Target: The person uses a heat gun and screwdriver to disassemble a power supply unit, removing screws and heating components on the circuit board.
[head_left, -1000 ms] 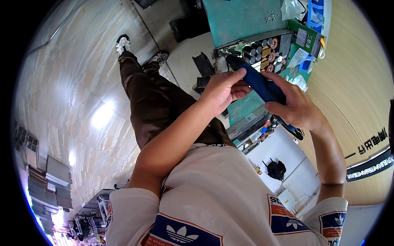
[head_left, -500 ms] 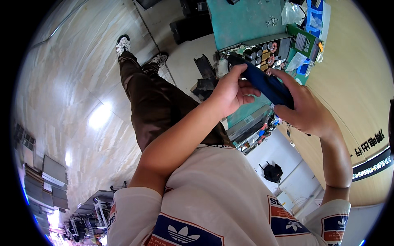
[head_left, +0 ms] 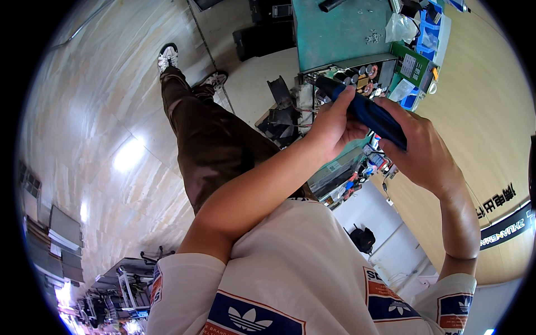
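Both of my hands hold a long dark blue hand tool [head_left: 365, 110] in front of me, over the bench edge. My left hand [head_left: 334, 124] wraps its fingers round the tool's front half. My right hand [head_left: 420, 152] grips the rear half from the right. The tool's tip points toward an open circuit board with round capacitors and coils [head_left: 363, 77] lying at the edge of a green bench mat [head_left: 335, 33]. What the tip touches is hidden behind my left hand.
Blue storage bins [head_left: 432, 33], a clear plastic bag [head_left: 401, 26] and a green box [head_left: 412, 66] stand on the bench. Black parts [head_left: 282, 109] lie under it. My brown-trousered leg [head_left: 212, 139] and shoes [head_left: 167, 56] rest on the pale wooden floor [head_left: 100, 128].
My left hand has slid further over the blue tool and closed more tightly. Both hands and the tool shifted slightly toward the circuit board.
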